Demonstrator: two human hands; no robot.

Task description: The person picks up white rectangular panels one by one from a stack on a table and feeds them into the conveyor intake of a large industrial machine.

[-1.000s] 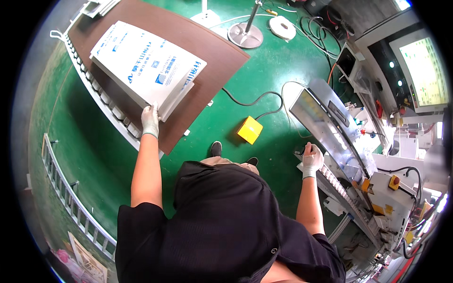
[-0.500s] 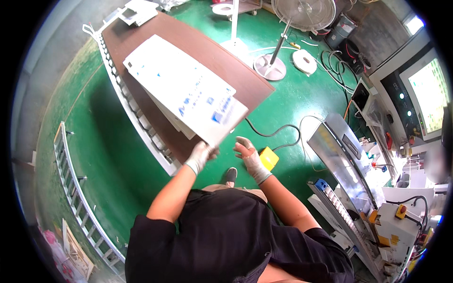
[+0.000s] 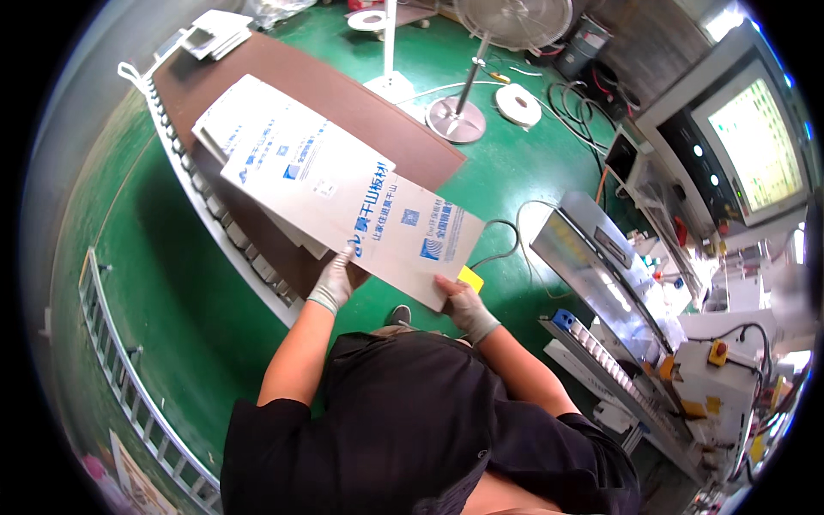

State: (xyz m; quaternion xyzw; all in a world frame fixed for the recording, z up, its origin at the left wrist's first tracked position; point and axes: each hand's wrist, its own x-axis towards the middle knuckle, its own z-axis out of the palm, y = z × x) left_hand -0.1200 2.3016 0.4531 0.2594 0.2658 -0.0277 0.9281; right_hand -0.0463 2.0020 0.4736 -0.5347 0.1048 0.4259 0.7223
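Note:
A long pale board (image 3: 343, 193) with blue print sticks out over the near end of the brown table (image 3: 339, 90). My left hand (image 3: 333, 281), in a light glove with bare fingertips, grips its near long edge. At the corner closest to me, my right hand (image 3: 466, 307), gloved the same way, pinches the board with the thumb on top; the fingers underneath are hidden. The far part of this board lies over a stack of similar boards (image 3: 225, 116), which it partly covers.
Rollers (image 3: 236, 233) line the table's left side. A ladder-like metal rack (image 3: 142, 390) stands at left. To the right are a machine (image 3: 631, 279), a control screen (image 3: 755, 150) and a yellow pedal (image 3: 469, 278) with a cable. A fan (image 3: 459, 120) stands beyond the table.
The board has slid toward me and right, off the stack. My right hand, free before, has closed on its corner; my left hand has moved slightly left, still on the edge.

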